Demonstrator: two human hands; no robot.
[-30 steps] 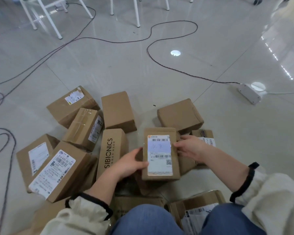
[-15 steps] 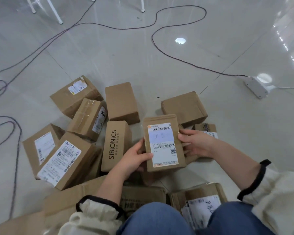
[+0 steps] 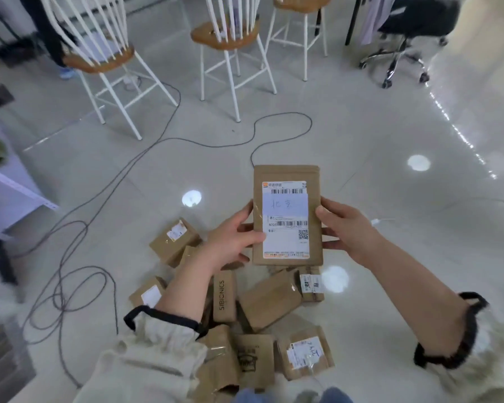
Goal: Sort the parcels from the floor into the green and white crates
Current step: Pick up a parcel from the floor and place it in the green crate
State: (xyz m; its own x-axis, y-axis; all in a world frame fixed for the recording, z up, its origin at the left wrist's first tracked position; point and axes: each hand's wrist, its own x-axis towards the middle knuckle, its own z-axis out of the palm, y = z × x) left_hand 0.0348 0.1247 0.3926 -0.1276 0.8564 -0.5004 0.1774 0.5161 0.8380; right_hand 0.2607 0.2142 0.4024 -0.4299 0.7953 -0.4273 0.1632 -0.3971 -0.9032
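The flat parcel [image 3: 287,216] is gripped at its long edges by the left hand [image 3: 233,238] and right hand [image 3: 346,225]. It is judged light and stiff, best held by those edges.

You hold a flat brown parcel [image 3: 287,216] upright above the floor [image 3: 376,141], its white label facing you. Your left hand [image 3: 230,242] grips its left edge with the thumb on the front, and your right hand [image 3: 348,228] grips the right edge. Below lies a pile of parcels [image 3: 269,299], among them a SIBIONICS box [image 3: 224,296]. Dark cables [image 3: 146,158] trail towards white stools [image 3: 230,36].
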